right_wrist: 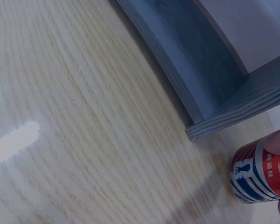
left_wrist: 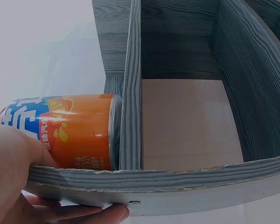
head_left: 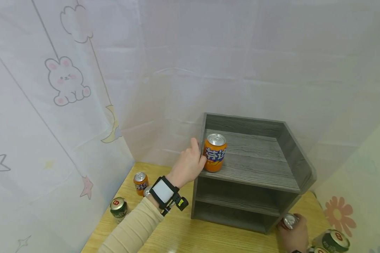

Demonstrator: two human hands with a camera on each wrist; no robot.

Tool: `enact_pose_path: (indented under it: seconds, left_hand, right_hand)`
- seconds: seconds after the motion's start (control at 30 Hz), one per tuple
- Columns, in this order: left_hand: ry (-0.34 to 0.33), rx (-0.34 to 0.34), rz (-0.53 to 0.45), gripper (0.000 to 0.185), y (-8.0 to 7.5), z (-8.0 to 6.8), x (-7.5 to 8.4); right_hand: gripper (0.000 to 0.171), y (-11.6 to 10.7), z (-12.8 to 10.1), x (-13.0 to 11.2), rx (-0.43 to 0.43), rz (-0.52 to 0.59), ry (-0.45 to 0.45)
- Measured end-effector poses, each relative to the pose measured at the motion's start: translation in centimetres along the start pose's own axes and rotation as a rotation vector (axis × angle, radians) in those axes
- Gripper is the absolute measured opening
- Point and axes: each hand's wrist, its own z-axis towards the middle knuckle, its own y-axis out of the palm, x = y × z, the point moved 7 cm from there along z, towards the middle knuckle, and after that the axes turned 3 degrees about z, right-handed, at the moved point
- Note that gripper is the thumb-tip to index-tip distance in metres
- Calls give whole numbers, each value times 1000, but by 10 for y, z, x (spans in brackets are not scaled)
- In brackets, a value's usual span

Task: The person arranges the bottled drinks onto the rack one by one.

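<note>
A gray wooden shelf unit (head_left: 256, 181) stands on the table, an orange soda can (head_left: 214, 158) upright at the left front of its top board. My left hand (head_left: 188, 161) grips the unit's left side panel (left_wrist: 177, 179), thumb on the inner side by the orange can (left_wrist: 79, 133), fingers on the outer side. Whether the thumb touches that can is hard to tell. Low beside the unit's right front corner, my right hand (head_left: 294, 233) holds a red, white and blue drink can (right_wrist: 261, 172). Only its silver top (head_left: 290, 220) shows clearly in the head view.
On the table's left stand another orange can (head_left: 140, 182), a green can (head_left: 119, 208) and a can top (head_left: 147, 191) partly behind my left wrist. Green cans (head_left: 332, 240) are at the lower right. Printed cloth (head_left: 240, 63) hangs behind and beside the table (head_left: 177, 232).
</note>
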Motion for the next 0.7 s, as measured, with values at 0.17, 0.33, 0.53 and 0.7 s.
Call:
enact_pose_path:
  seconds: [0.17,0.33,0.53,0.7]
  left_hand:
    - [0,1,0,29,1,0,0]
    - [8,11,-1,28,0,0,0]
    - [9,12,5,28,1,0,1]
    - [17,11,5,28,0,0,2]
  right_hand:
    - [78,-1,-4,-8,-59,-32,14]
    - [78,-1,-7,-15,-128,-104,14]
    - [78,-6,-15,-23,-147,-121,-62]
    - [80,-13,-24,-26,-238,-126,-38]
